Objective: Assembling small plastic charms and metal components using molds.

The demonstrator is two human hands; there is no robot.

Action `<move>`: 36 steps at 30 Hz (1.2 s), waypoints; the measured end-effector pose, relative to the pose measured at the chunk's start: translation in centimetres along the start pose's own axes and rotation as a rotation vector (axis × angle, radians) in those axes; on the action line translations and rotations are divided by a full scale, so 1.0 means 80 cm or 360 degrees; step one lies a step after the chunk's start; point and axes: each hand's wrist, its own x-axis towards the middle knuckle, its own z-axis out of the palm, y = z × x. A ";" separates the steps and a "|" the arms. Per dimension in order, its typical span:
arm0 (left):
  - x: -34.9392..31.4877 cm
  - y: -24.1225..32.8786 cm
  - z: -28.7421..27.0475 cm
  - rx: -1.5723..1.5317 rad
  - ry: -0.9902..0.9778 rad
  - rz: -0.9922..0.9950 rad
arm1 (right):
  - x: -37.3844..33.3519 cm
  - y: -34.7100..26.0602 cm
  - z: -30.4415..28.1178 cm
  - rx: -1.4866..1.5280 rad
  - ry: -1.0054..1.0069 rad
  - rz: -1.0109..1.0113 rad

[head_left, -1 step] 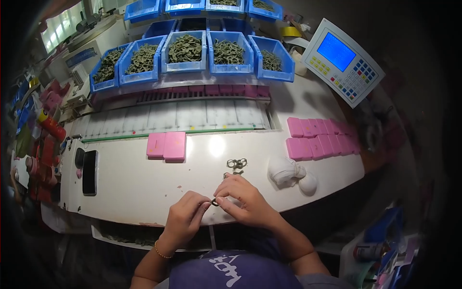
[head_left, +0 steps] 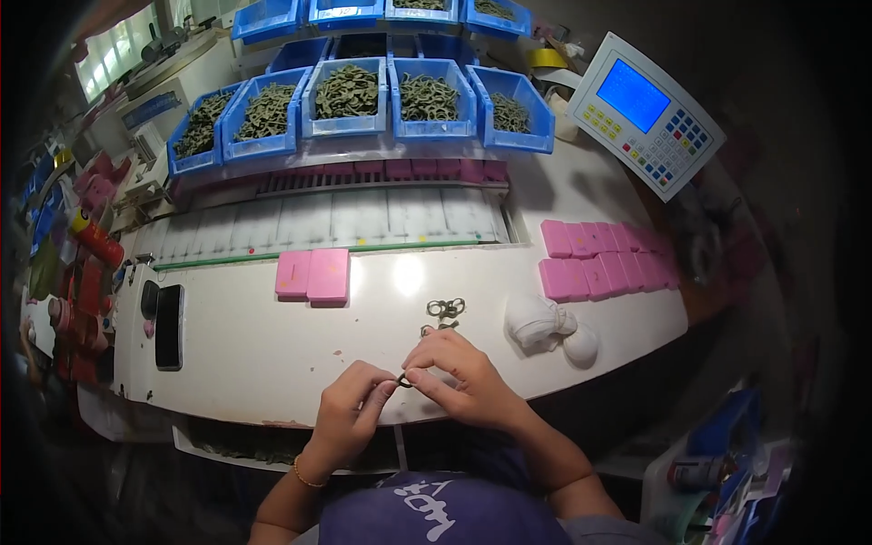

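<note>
While your left hand (head_left: 351, 409), thumb pressed to fingers, pinched a small dark ring (head_left: 403, 382) left of and nearer you than the white bundle (head_left: 534, 322), your right hand (head_left: 459, 381), half curled, pinched its other side, with loose rings (head_left: 447, 306) left of that bundle and pink blocks (head_left: 600, 278) beyond it.

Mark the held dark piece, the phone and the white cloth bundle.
Held dark piece (head_left: 404, 382), head view: its exposed curve.
Phone (head_left: 170, 327), head view: its dark face.
White cloth bundle (head_left: 534, 322), head view: its larger part.
</note>
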 end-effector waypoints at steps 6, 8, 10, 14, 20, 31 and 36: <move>-0.022 0.005 0.035 -0.1489 0.0194 -0.0914 | -0.019 0.017 0.038 0.0678 0.0237 0.0303; -0.018 0.011 0.038 -0.1501 0.0189 -0.0944 | -0.025 0.028 0.045 0.1048 0.0285 0.0602; -0.015 0.016 0.037 -0.1510 0.0187 -0.0971 | -0.023 0.022 0.034 0.1150 0.0274 0.0670; -0.014 0.021 0.036 -0.1478 0.0113 -0.0925 | -0.020 0.020 0.022 0.1225 0.0240 0.0731; -0.017 0.018 0.044 -0.0959 0.0175 -0.0679 | -0.025 0.022 0.025 0.0954 0.0331 0.0638; -0.015 0.017 0.058 -0.0538 0.0388 -0.0470 | -0.028 0.018 0.032 0.0774 0.0403 0.0542; -0.011 0.013 0.061 -0.0260 0.0482 -0.0190 | -0.028 0.021 0.028 0.0634 0.0337 0.0437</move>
